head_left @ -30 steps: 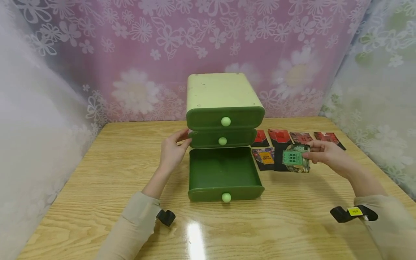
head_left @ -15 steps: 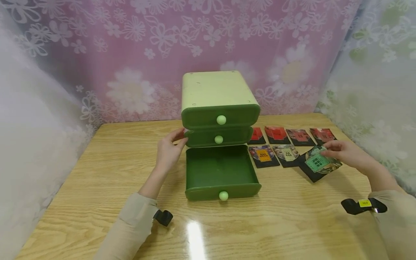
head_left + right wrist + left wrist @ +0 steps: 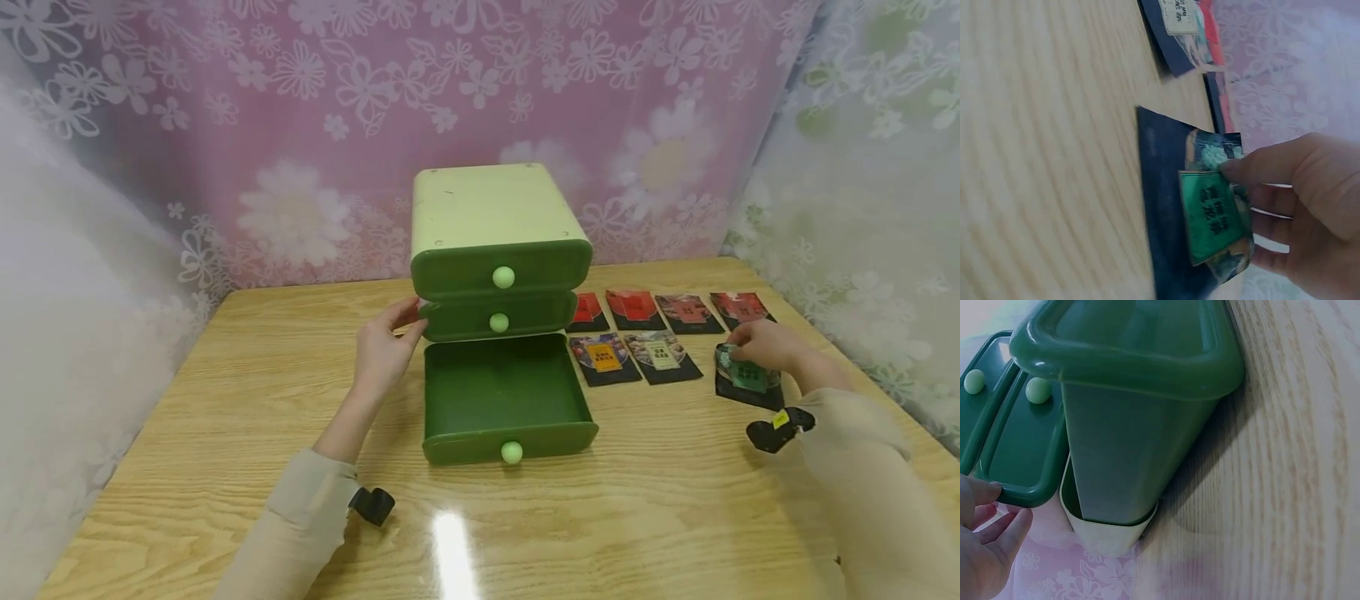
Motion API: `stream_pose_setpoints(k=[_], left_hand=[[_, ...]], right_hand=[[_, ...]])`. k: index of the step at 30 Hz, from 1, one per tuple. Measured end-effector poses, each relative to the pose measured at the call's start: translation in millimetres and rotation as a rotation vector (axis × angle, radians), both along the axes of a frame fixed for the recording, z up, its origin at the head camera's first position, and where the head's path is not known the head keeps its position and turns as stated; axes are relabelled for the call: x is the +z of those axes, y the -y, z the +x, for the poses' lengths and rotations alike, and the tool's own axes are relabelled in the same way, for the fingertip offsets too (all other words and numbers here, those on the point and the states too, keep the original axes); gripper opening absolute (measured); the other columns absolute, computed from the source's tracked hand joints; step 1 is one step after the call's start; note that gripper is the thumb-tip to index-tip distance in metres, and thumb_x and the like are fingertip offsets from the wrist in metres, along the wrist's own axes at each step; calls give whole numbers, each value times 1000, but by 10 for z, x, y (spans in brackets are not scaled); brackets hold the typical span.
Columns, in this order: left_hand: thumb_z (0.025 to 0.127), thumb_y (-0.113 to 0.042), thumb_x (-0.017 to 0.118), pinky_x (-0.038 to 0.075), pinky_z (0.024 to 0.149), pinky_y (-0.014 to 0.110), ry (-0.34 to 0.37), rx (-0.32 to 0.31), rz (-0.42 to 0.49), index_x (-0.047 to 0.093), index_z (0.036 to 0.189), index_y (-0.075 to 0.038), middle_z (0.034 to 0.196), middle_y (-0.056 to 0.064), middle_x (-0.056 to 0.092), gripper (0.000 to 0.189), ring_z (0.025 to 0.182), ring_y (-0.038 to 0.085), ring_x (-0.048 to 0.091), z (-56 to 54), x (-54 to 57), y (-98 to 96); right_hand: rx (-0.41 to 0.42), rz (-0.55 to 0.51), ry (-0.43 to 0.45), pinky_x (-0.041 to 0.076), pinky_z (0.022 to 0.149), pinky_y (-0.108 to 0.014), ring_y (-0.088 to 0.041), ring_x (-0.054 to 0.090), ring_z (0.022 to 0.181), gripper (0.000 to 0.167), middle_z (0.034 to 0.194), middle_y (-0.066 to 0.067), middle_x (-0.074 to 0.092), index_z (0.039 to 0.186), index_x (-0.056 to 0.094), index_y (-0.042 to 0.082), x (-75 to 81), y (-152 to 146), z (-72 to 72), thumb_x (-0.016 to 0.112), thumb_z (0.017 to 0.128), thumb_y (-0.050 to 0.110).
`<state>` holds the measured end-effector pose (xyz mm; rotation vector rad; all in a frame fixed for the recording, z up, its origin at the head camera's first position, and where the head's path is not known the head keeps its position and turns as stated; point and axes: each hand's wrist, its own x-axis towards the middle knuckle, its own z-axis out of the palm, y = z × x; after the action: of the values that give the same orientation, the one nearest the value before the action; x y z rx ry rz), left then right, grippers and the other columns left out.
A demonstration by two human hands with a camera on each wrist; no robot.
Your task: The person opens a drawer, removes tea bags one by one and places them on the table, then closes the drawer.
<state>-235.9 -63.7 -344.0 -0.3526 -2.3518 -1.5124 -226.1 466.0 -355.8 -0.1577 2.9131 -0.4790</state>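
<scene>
At the left edge of the middle drawer (image 3: 457,322) of a small cream and green drawer unit, my left hand (image 3: 384,350) pinches the drawer front between thumb and fingers, as the left wrist view also shows. My right hand (image 3: 776,346) holds a black packet with a green label (image 3: 750,379), low over the table at the right end of the front row. In the right wrist view the thumb lies on the packet's printed face (image 3: 1213,212), with the other fingers behind it. The bottom drawer (image 3: 502,383) stands pulled out with nothing in it.
Several red-labelled packets (image 3: 688,313) form a back row right of the unit. In front of them lie an orange-labelled packet (image 3: 604,358) and a cream-labelled packet (image 3: 663,356). The top drawer (image 3: 457,272) is pushed in. Flowered curtains enclose the wooden table (image 3: 637,500).
My right hand has carried the green-labelled packet rightward and down, turning it as it went. The cream-labelled packet, previously covered, now shows. My left hand keeps its place on the middle drawer.
</scene>
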Motion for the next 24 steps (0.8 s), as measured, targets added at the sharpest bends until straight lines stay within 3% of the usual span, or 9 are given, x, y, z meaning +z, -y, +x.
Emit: stream_pose_setpoints(k=[2, 9, 13, 16, 20, 24], left_hand=[[88, -7, 64, 52, 83, 38, 1, 1, -1, 59, 123, 1, 114, 14, 64, 37, 103, 25, 61, 0, 0, 6], [88, -10, 64, 52, 83, 37, 5, 8, -25, 60, 123, -2, 112, 12, 64, 36, 102, 24, 61, -16, -10, 15], [88, -11, 64, 52, 83, 37, 14, 0, -21, 59, 124, -2, 113, 12, 64, 37, 103, 24, 60, -12, -16, 7], [88, -11, 64, 52, 83, 36, 17, 3, -14, 59, 124, -2, 114, 12, 64, 37, 104, 24, 60, -9, -14, 6], [88, -10, 64, 51, 84, 36, 25, 6, -5, 58, 125, -1, 115, 13, 63, 38, 105, 24, 60, -1, -6, 5], [88, -9, 64, 51, 85, 36, 31, 3, -5, 57, 126, 0, 116, 13, 63, 39, 105, 25, 60, 5, -3, 2]], right_hand=[[-2, 7, -18, 48, 66, -50, -42, 56, 85, 31, 99, -32, 58, 104, 57, -16, -23, 39, -56, 58, 86, 8], [8, 1, -35, 48, 67, -51, -43, 56, 86, 31, 100, -31, 58, 105, 57, -14, -118, 119, -124, 58, 87, 11], [17, 25, -93, 44, 74, -58, -53, 49, 97, 40, 109, -39, 50, 114, 49, -19, -129, 107, -26, 57, 89, 12], [-26, 42, -111, 42, 76, -61, -55, 45, 99, 49, 113, -43, 45, 119, 43, -21, -106, 102, 67, 57, 90, 15], [-92, 102, -59, 45, 72, -57, -53, 51, 92, 61, 107, -42, 49, 115, 43, -25, -36, 135, 205, 56, 91, 29], [-138, 149, 42, 46, 60, -44, -38, 55, 72, 70, 85, -31, 56, 98, 49, -21, 1, 215, 317, 50, 91, 49]])
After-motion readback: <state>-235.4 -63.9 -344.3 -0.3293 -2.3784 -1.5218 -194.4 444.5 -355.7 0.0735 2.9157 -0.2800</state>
